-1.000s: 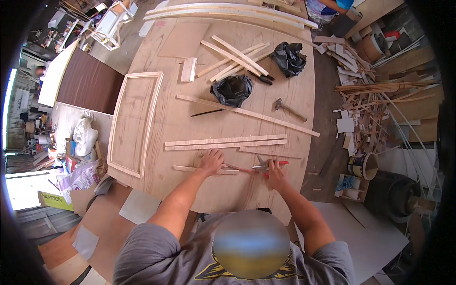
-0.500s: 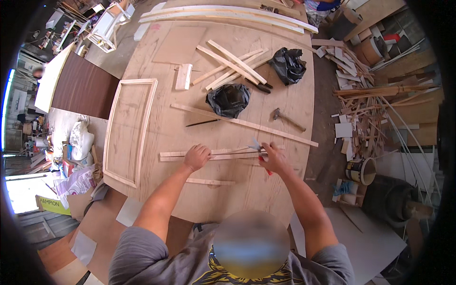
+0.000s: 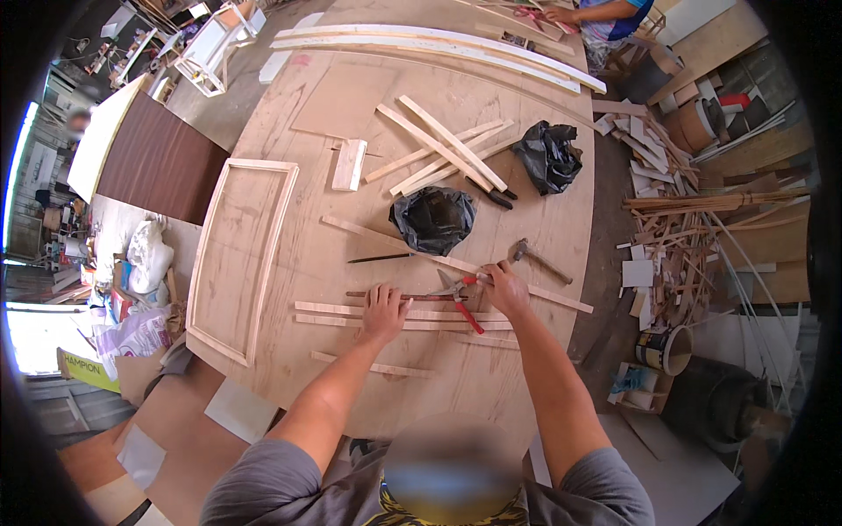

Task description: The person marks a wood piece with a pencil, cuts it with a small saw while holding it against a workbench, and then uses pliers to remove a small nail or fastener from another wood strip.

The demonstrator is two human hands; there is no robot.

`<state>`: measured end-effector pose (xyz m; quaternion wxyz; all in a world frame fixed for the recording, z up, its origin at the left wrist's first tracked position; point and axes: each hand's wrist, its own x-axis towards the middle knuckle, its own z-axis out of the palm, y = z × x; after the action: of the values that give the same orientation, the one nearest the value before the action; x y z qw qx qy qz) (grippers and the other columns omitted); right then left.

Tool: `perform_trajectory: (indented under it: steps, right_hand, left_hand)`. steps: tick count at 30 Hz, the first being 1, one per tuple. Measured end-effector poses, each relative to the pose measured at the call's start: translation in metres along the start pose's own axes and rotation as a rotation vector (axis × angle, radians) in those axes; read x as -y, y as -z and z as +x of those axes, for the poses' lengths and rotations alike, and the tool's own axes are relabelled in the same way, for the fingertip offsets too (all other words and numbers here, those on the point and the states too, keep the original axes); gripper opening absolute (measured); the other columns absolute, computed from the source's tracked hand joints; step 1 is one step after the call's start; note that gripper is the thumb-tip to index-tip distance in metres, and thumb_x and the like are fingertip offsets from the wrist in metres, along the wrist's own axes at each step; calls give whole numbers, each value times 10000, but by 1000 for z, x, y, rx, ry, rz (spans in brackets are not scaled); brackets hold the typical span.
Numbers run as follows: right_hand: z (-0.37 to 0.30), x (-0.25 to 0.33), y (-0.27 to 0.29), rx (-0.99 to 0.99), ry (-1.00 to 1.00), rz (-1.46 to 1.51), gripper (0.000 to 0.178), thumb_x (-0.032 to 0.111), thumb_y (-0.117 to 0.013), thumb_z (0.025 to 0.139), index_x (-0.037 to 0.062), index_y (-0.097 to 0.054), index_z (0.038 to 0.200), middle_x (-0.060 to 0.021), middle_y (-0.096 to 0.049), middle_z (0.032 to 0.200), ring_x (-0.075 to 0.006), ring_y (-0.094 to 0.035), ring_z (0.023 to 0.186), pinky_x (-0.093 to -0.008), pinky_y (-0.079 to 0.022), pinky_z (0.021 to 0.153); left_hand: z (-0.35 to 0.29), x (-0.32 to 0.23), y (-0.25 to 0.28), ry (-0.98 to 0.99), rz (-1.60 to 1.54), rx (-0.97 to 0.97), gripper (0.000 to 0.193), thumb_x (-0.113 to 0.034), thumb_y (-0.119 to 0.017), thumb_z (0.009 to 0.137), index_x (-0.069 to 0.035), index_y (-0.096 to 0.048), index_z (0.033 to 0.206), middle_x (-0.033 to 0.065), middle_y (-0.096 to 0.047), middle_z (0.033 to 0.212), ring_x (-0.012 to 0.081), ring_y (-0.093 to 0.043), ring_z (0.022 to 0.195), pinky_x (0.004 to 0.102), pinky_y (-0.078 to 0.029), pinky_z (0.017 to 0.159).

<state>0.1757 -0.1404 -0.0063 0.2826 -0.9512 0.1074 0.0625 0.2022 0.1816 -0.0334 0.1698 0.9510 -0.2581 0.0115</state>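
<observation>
My left hand point(image 3: 384, 313) is closed over a thin brown wooden strip point(image 3: 431, 297), its fingertips pressing it toward the table. The strip reaches right to red-handled snips point(image 3: 458, 293). My right hand point(image 3: 503, 287) grips the upper handle of these snips; the handles are spread, and the grey blades lie at the strip. Just nearer to me, two pale battens point(image 3: 421, 320) lie side by side, partly under my left hand. A shorter batten point(image 3: 373, 365) rests nearer still. Beyond my hands, a long batten point(image 3: 548, 298) crosses the table diagonally.
A black plastic bag point(image 3: 431, 223) stands mid-table, another point(image 3: 549, 158) farther right. A hammer point(image 3: 544, 261) lies right of my hands. Crossed battens point(image 3: 443, 145) lie beyond, a rectangular wooden frame point(image 3: 197, 254) at left. A co-worker's hand point(image 3: 561, 15) shows at the far edge.
My hands have moved the strip and snips away from me, off the two battens. The snips' handles are now wide apart. The view has shifted, and a co-worker's arm shows at top right.
</observation>
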Motion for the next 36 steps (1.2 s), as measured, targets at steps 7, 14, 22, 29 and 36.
perform_trajectory:
  steps: [7, 14, 22, 29, 36]
  right_hand:
    - [-1, -3, 2, 53, 59, -118, 271, 228, -784, 820, 105, -632, 1008, -126, -684, 976, -387, -690, 858, -505, -536, 721]
    - [12, 14, 30, -93, 265, -208, 180, 113, -674, 868, 103, -618, 1039, -144, -689, 899, -362, -701, 823, -470, -541, 670]
    - [13, 35, 61, -32, 305, -400, 140, 114, -573, 903, 112, -627, 1032, -88, -709, 858, -311, -717, 774, -450, -541, 626]
    - [52, 31, 98, -356, 488, -266, 222, 118, -604, 896, 153, -680, 1102, -56, -725, 875, -279, -717, 741, -436, -547, 623]
    - [112, 76, 138, -658, 262, -259, 304, 129, -641, 903, 166, -639, 1205, -104, -649, 1202, -342, -712, 812, -446, -563, 644]
  left_hand:
    - [-5, 0, -10, 19, 9, -43, 384, -358, -623, 952, -51, -597, 1182, 169, -523, 1271, 392, -452, 1254, 543, -381, 1064]
    - [-6, -3, -12, 21, 34, -98, 357, -329, -635, 939, -74, -594, 1186, 153, -529, 1271, 383, -465, 1241, 543, -389, 1052]
    - [-5, -4, -8, 16, 24, -108, 356, -316, -652, 921, -95, -602, 1195, 150, -540, 1266, 372, -469, 1243, 530, -386, 1058]
    - [-9, 7, -19, -27, 122, -87, 374, -288, -638, 923, -88, -564, 1230, 168, -520, 1306, 382, -462, 1269, 533, -378, 1061]
    - [-9, 4, -18, -3, 85, -72, 330, -259, -614, 939, -61, -572, 1200, 183, -529, 1298, 402, -483, 1243, 554, -383, 1040]
